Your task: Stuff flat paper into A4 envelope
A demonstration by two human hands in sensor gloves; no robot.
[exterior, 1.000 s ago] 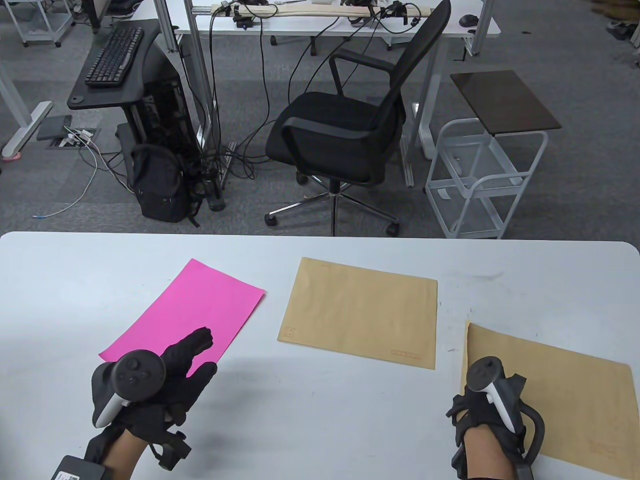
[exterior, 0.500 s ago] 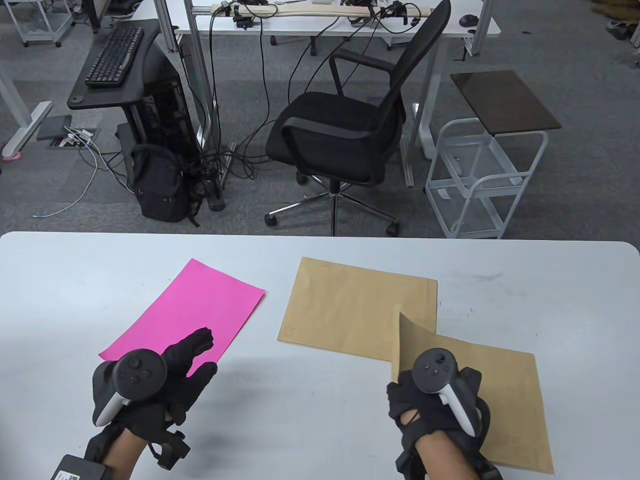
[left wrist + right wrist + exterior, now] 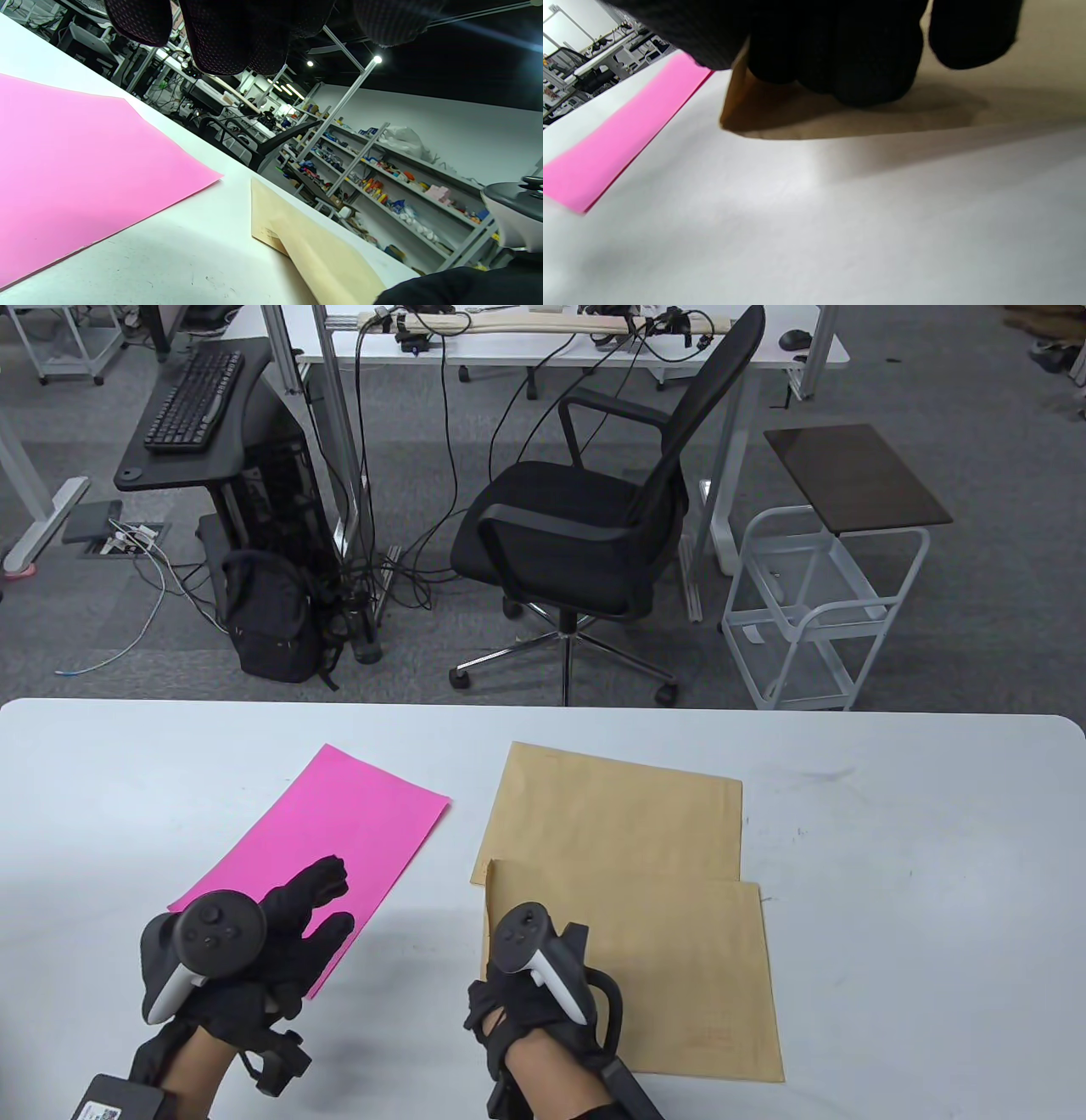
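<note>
right hand [image 3: 526, 1010] pinching the near envelope [image 3: 662, 976] by its left corner, lying over the far envelope [image 3: 611, 814]; left hand [image 3: 254, 950] resting spread on pink paper [image 3: 339, 823] toward the worktop's [image 3: 916, 831] left edge

Matt pink paper [image 3: 314, 840], matt brown paper envelopes [image 3: 670, 967], smooth white table [image 3: 916, 848].

This is an office-like lab or workshop. Beyond the white surface [image 3: 891, 780] lies grey carpet with a black swivel chair [image 3: 585, 534], a keyboard [image 3: 193, 398] on a stand, tangled cables [image 3: 407, 551], a backpack [image 3: 270, 619] and a white trolley [image 3: 819, 619]. The left wrist view shows long shelves [image 3: 382, 186] crowded with colourful parts.
</note>
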